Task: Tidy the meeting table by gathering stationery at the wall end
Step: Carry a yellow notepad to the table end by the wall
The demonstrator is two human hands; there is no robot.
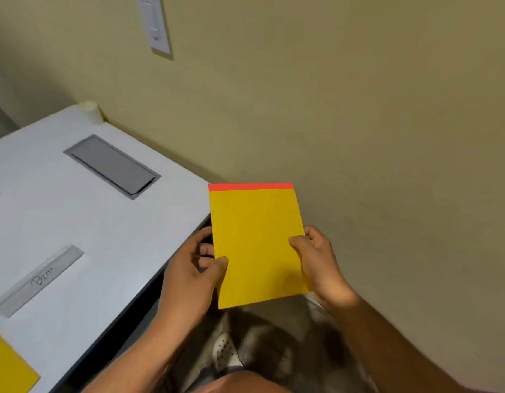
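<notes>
A yellow notepad [257, 242] with a red strip along its top edge is held in the air just off the right corner of the white meeting table [61, 222], close to the beige wall. My left hand [189, 276] grips its lower left edge, thumb on the front. My right hand [319, 262] grips its right edge, thumb on the front. A second yellow pad [7, 367] lies at the table's near left edge, partly cut off by the frame.
A grey flip-lid cable hatch [112, 165] is set into the table near the wall. A clear name strip [39, 279] with handwriting lies mid-table. A pale paper cup [90, 110] stands at the far corner. A white wall switch [156, 24] hangs above.
</notes>
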